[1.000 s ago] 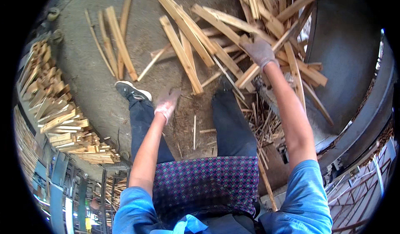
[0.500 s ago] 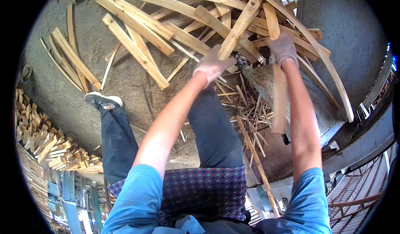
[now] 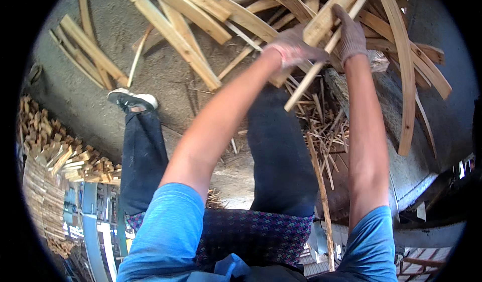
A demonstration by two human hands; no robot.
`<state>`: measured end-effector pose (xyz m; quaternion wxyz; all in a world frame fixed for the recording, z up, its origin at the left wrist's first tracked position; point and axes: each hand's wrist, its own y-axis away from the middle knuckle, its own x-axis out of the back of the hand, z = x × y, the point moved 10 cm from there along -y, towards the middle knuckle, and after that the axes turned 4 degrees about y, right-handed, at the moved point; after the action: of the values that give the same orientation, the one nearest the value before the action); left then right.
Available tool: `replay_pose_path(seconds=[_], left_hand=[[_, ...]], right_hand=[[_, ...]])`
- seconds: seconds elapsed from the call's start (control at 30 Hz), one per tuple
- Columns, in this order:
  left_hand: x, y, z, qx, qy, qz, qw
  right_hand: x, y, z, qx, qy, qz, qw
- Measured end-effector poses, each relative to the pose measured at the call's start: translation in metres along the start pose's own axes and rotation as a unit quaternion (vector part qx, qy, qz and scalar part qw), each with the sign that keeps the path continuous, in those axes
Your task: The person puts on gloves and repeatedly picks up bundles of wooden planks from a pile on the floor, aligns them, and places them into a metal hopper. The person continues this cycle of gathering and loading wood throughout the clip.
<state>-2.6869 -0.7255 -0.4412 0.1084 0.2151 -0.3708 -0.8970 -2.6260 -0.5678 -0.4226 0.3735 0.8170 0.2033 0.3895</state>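
Note:
My left hand [image 3: 293, 48], in a worn knitted glove and smeared by motion, is closed around the lower part of a wide wooden board [image 3: 329, 21]. The board slants up to the right, onto the heap. Close beside it, my gloved right hand [image 3: 353, 36] is wrapped around a narrow wooden strip [image 3: 306, 83]. This strip runs diagonally between my hands, its lower end sticking out toward me. My left fingertips lie near or against the strip; blur hides whether they touch. Under and beyond both hands lies a heap of long boards [image 3: 248, 21].
Loose boards [image 3: 93, 53] lie on the dirty floor at far left, near my shoe [image 3: 131, 99]. A pile of short wood pieces [image 3: 65, 149] is at left. Thin offcuts [image 3: 326, 131] lie beside my right leg [image 3: 281, 151]. A long curved board [image 3: 404, 86] juts out at right.
My right hand has moved up, closer to my left. The wood in it hung toward me and now slants across toward my left hand. The view has shifted right.

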Motion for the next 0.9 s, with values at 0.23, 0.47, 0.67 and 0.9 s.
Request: replay_pose_path(seconds=[0.23, 0.47, 0.67, 0.9], left_hand=[[0.022, 0.121, -0.015, 0.131, -0.066, 0.074, 0.986], [0.095, 0.217, -0.033, 0.154, 0.032, 0.326, 0.932], [0.186, 0.221, -0.071, 0.081, -0.006, 0.460, 0.884], [0.228, 0.178, -0.146, 0.148, -0.026, 0.337, 0.929]], right_hand=[[-0.048, 0.095, 0.021, 0.036, -0.018, -0.066, 0.997], [-0.195, 0.195, -0.007, 0.039, 0.030, -0.288, 0.956], [-0.275, 0.199, -0.046, 0.226, 0.354, -0.318, 0.850], [-0.152, 0.098, 0.005, 0.352, 0.627, -0.110, 0.686]])
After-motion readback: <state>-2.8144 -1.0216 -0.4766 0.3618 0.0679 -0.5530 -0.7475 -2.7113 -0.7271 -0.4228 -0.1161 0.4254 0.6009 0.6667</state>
